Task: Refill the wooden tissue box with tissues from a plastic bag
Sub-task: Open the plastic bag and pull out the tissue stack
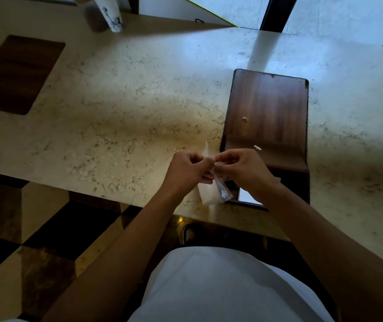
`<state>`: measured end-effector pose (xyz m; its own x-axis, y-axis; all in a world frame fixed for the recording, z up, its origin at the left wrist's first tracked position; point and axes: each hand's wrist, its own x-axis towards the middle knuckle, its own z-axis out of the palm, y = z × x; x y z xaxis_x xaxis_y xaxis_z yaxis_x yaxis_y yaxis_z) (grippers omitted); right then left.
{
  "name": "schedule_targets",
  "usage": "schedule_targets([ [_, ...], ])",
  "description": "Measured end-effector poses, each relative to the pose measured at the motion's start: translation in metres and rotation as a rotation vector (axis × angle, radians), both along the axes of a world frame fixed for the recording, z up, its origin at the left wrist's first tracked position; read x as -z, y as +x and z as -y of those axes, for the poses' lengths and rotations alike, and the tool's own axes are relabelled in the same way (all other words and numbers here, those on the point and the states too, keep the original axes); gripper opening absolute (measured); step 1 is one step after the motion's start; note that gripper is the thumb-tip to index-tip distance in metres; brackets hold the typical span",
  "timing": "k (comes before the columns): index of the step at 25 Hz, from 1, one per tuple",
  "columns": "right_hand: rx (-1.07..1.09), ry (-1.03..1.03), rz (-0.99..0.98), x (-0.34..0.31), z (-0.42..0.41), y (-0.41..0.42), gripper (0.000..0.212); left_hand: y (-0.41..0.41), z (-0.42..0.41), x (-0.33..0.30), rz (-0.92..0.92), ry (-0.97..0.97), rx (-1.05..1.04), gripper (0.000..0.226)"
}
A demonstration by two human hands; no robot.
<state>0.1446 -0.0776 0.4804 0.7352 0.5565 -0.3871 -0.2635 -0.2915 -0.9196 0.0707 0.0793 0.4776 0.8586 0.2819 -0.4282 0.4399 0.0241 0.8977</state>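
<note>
A dark wooden tissue box (pixel 267 112) lies on the marble counter (pixel 128 112), right of centre, its near end open with a white sheet showing inside (pixel 246 196). Just left of that open end, both hands hold a clear plastic bag of white tissues (pixel 211 194) upright above the counter's front edge. My left hand (pixel 186 170) pinches the bag's top from the left. My right hand (pixel 241 170) pinches the same top from the right, partly covering the box's near end. The bag's upper edge is hidden between my fingers.
A dark wooden rectangular inset (pixel 16 73) sits in the counter at far left. A white cylindrical vase (pixel 111 15) stands at the back left. A mirror or glass panel (pixel 232 10) rises behind the counter. Checkered floor (pixel 46 228) and a shoe (pixel 188 233) show below.
</note>
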Motion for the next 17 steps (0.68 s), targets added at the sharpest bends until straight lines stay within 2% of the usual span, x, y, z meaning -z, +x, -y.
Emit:
schedule_targets([
  [4,-0.027,0.065,-0.118,0.004,0.004,0.001,0.014,0.0,-0.01,-0.003,-0.011,-0.068,0.071,0.019],
  [8,-0.025,0.111,-0.184,0.007,0.008,0.0,0.02,-0.001,-0.018,-0.007,-0.032,-0.116,0.148,0.025],
  [17,0.02,0.148,-0.356,0.016,0.011,-0.001,0.029,-0.003,-0.012,-0.007,-0.073,-0.046,0.208,0.02],
])
